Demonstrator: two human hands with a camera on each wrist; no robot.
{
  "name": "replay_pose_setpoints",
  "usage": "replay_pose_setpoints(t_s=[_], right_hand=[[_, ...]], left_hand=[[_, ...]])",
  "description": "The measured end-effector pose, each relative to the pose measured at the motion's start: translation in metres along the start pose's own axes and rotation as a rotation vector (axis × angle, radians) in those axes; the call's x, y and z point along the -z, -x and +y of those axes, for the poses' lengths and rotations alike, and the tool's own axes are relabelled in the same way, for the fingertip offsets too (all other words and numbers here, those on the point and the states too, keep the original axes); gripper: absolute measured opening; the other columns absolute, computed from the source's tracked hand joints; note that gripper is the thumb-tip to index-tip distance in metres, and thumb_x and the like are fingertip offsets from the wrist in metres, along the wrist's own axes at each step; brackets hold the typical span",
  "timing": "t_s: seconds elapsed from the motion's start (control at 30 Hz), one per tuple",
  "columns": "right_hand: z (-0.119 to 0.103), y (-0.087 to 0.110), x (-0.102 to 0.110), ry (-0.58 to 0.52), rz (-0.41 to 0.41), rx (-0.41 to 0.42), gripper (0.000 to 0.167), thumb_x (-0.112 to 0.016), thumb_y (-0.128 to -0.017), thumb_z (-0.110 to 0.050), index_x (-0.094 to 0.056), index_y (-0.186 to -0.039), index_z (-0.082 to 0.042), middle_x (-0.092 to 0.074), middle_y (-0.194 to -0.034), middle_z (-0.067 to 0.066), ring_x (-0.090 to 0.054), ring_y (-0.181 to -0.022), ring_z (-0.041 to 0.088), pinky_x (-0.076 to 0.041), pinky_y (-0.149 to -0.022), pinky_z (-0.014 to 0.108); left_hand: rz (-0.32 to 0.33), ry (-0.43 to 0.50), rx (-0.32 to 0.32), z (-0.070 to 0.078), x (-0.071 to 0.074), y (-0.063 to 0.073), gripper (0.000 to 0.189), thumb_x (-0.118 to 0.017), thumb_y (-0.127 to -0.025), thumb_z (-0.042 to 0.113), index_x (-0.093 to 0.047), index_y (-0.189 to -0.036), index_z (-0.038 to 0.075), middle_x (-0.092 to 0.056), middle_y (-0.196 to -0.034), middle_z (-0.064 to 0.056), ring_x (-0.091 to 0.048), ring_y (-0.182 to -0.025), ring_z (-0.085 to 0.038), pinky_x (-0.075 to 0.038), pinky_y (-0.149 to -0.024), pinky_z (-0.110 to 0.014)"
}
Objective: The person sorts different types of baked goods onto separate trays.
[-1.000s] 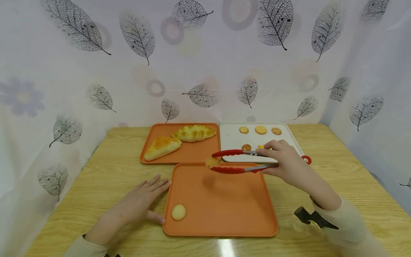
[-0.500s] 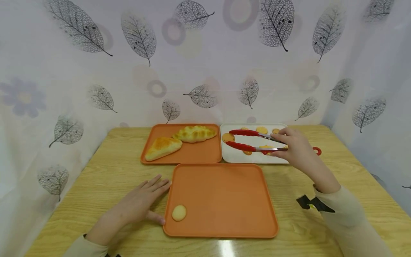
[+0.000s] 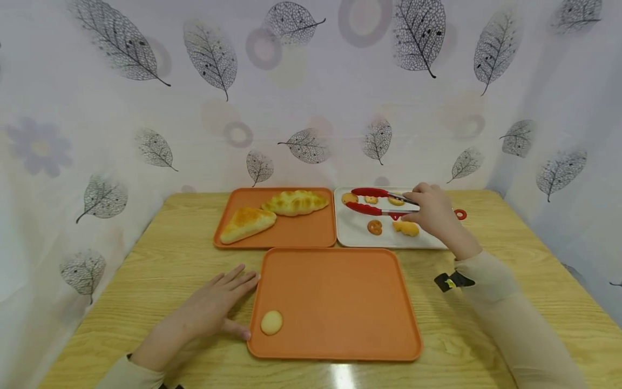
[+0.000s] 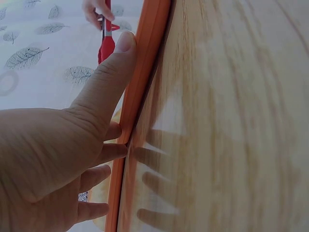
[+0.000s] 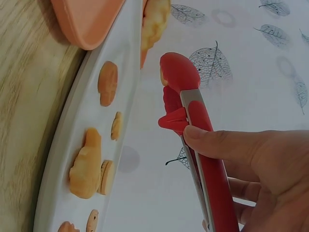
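My right hand grips red-and-silver tongs over the white tray. At that tray's back left corner, a round brown cookie is between the red tips; in the right wrist view only a sliver of it shows behind one tip. Below the tongs lie a pretzel-shaped cookie and a lumpy golden piece. My left hand lies with fingers spread, fingertips and thumb at the left rim of the front orange tray. A pale round cookie sits in that tray's front left corner.
A second orange tray at the back left bears a triangular bread and a braided loaf. It stands beside the white tray, and both adjoin the front tray's back edge. A leaf-patterned cloth hangs behind the table.
My right hand has carried the tongs and brown cookie from above the front tray's back edge, back and rightward to the white tray's back left corner. My left hand has stayed still.
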State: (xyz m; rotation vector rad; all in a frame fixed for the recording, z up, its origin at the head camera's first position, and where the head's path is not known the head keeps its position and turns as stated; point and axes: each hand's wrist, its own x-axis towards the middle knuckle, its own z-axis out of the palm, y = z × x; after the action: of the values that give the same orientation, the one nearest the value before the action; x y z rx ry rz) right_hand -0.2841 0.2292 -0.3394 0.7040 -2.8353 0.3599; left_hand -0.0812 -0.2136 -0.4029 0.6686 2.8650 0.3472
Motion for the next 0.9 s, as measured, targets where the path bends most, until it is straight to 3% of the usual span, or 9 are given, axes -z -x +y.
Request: replay_pose_setpoints(t_s=[0.43,0.67,0.9], right_hand=[[0.006,-0.038,-0.021,0.093,-0.098,-0.088,0.055,-0.078,-0.082,-0.023,-0.062,-0.127,0.003,-0.055,-0.116,0.023,-0.049,-0.106,0.043,-0.049,-0.080,0.057],[0.004,-0.055,-0.029,0.071,-0.158,-0.169,0.054,-0.078,-0.082,-0.023,-0.062,-0.127,0.003,-0.053,-0.119,0.024,-0.045,-0.113,0.044,-0.043,-0.090,0.063],[0.003,-0.063,-0.032,0.065,-0.172,-0.195,0.055,-0.079,-0.082,-0.024,-0.062,-0.126,0.003,-0.053,-0.120,0.024,-0.045,-0.112,0.044,-0.043,-0.092,0.062]], left_hand=[[-0.005,0.005,0.009,-0.004,0.001,-0.002,0.110,-0.055,-0.070,0.079,-0.032,-0.153,0.011,-0.033,-0.158,-0.013,-0.019,-0.149,-0.038,-0.025,-0.114,-0.065],[0.000,-0.009,-0.007,-0.006,0.000,-0.003,0.110,-0.054,-0.070,0.079,-0.032,-0.153,0.011,-0.034,-0.158,-0.013,-0.020,-0.149,-0.039,-0.026,-0.114,-0.065],[0.006,-0.013,-0.010,-0.006,0.000,-0.004,0.110,-0.054,-0.070,0.079,-0.032,-0.154,0.011,-0.034,-0.158,-0.013,-0.021,-0.149,-0.038,-0.026,-0.114,-0.065]])
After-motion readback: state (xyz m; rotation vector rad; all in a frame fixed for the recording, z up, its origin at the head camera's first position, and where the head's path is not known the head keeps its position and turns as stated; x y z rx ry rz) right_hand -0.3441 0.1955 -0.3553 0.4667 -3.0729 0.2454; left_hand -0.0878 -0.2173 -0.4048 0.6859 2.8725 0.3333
